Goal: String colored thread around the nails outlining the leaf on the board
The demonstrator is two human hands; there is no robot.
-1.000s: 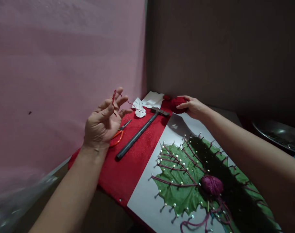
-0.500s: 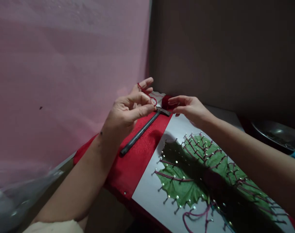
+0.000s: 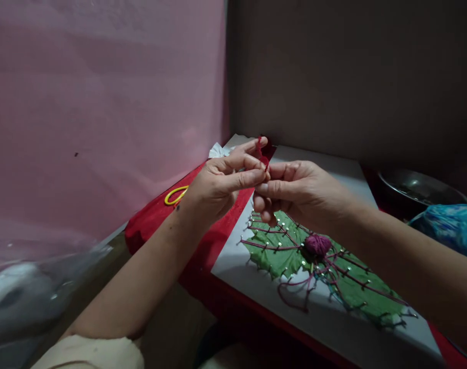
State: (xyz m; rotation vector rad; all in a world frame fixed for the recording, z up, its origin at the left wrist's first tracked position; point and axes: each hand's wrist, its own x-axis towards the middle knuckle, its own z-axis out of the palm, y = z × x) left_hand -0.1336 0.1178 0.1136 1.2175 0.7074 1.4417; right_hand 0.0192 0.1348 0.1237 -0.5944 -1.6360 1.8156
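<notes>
Red yarn (image 3: 261, 151) loops around a raised finger of my left hand (image 3: 233, 177) and runs down to its pinched thumb and forefinger. My right hand (image 3: 295, 185) meets it there, thumb and fingers pressed together at the left fingertips; whether yarn is between them is hidden. Below the hands lies a white board (image 3: 233, 266) carrying a green leaf (image 3: 275, 256). Several nails stand along the leaf's edges and veins, with dark purple yarn strung between them. A ball of purple yarn (image 3: 318, 246) rests on the leaf's middle, its loose strand curling over the board.
A red cloth (image 3: 148, 225) lies under the board. On it is a yellow loop (image 3: 175, 196), partly behind my left wrist. At right are a metal bowl (image 3: 421, 187) and blue variegated yarn (image 3: 452, 228). A pink sheet (image 3: 102, 102) hangs at left.
My right hand has moved in from the right and now touches my left fingertips. The view has shifted; the hammer is hidden, and the purple yarn ball shows clearly.
</notes>
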